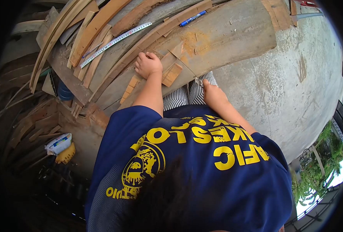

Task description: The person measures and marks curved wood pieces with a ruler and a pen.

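My left hand [148, 63] rests with its fingers curled over a thin wooden strip [129, 88] that lies on a broad grey plank [225, 34]. Small light wood blocks [172, 73] lie right beside that hand. My right hand [214, 94] is lower, near the plank's front edge, and closed around a small slim tool [198, 82] whose tip points towards the blocks. I cannot tell what kind of tool it is. My blue shirt with yellow lettering [202, 154] fills the lower part of the view.
A folding ruler [115, 40] and a blue pen [192, 18] lie further back among several curved wooden slats [63, 34]. Scrap wood and a white and yellow bag [59, 146] lie at the left. Concrete floor [295, 89] spreads to the right.
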A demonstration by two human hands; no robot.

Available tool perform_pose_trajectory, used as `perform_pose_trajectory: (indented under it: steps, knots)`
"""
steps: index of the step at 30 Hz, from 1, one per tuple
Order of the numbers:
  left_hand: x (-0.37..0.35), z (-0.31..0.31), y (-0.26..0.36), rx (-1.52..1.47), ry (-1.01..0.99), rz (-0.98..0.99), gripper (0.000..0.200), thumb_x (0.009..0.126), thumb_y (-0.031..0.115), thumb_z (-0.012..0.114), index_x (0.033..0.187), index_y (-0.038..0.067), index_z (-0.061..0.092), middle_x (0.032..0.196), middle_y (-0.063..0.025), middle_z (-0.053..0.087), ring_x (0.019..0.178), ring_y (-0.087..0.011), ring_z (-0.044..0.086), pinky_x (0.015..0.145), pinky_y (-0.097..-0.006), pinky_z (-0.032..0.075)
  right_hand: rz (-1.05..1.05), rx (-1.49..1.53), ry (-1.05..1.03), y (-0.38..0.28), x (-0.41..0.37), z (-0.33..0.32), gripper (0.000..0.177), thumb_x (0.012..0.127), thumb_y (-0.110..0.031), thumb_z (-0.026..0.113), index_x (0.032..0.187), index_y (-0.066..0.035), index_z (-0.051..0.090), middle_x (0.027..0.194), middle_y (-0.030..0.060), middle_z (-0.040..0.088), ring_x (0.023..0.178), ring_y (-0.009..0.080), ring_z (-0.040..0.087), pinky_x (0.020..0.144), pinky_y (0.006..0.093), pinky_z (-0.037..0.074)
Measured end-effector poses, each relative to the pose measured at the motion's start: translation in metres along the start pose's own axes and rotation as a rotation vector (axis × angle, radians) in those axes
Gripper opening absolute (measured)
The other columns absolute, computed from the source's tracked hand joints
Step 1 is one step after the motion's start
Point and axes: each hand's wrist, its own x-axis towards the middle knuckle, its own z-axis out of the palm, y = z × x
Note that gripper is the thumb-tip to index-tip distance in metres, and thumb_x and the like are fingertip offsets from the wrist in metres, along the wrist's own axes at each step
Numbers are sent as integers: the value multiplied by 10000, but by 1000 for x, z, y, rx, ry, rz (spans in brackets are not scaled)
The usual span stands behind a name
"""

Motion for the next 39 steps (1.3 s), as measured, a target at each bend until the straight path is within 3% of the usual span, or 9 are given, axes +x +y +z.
perform_pose_trajectory:
  steps: [5, 13, 15, 18, 23, 31, 39]
  knots:
    - [-1, 0, 1, -3, -9, 3, 247, 863, 302, 438, 864, 78, 543, 926, -116, 620, 942, -309, 554, 858, -443, 387, -114, 12, 71, -7, 54, 26, 173, 844, -60, 424, 1006, -17, 469, 778, 277, 626, 750, 422, 633, 661, 514, 497]
    - [-2, 1, 0, 12, -7, 1, 257, 861, 304, 433, 873, 73, 546, 935, -121, 620, 951, -313, 550, 859, -452, 387, 32, -23, -43, 15, 4, 12, 178, 869, -90, 405, 1032, -41, 456, 783, 269, 626, 745, 419, 629, 654, 524, 487]
    - [0, 1, 0, 10, 7, 5, 259, 862, 303, 432, 876, 72, 546, 938, -122, 620, 953, -312, 550, 856, -454, 388, -117, 77, 93, 5, 39, 29, 161, 881, -111, 421, 1020, -35, 447, 715, 280, 603, 674, 448, 600, 615, 549, 464]
    - [0, 0, -1, 5, -6, 19, 262, 863, 306, 432, 876, 70, 544, 936, -120, 620, 955, -310, 551, 852, -454, 389, -149, 111, 132, -4, 71, 48, 152, 885, -117, 423, 1013, -38, 444, 699, 276, 599, 667, 446, 598, 605, 547, 462]
    - [0, 1, -1, 8, -14, 13, 267, 869, 311, 431, 872, 68, 540, 942, -115, 618, 962, -307, 550, 853, -451, 389, -128, 73, 93, 36, 42, 52, 186, 885, -144, 434, 1052, -62, 451, 706, 248, 612, 654, 423, 609, 580, 522, 475]
    - [-1, -1, 2, 20, -52, -1, 284, 879, 319, 419, 893, 64, 544, 966, -120, 608, 988, -304, 538, 869, -450, 385, -231, 99, 195, 40, 58, 71, 210, 876, -109, 445, 1067, -26, 470, 693, 223, 611, 641, 393, 607, 580, 500, 473]
    - [-1, -2, 1, 10, -55, -3, 282, 879, 317, 416, 900, 67, 546, 969, -117, 610, 996, -302, 535, 875, -449, 381, -121, 8, 64, 56, 19, 44, 203, 866, -136, 455, 1062, -81, 457, 740, 230, 625, 673, 405, 614, 595, 512, 485]
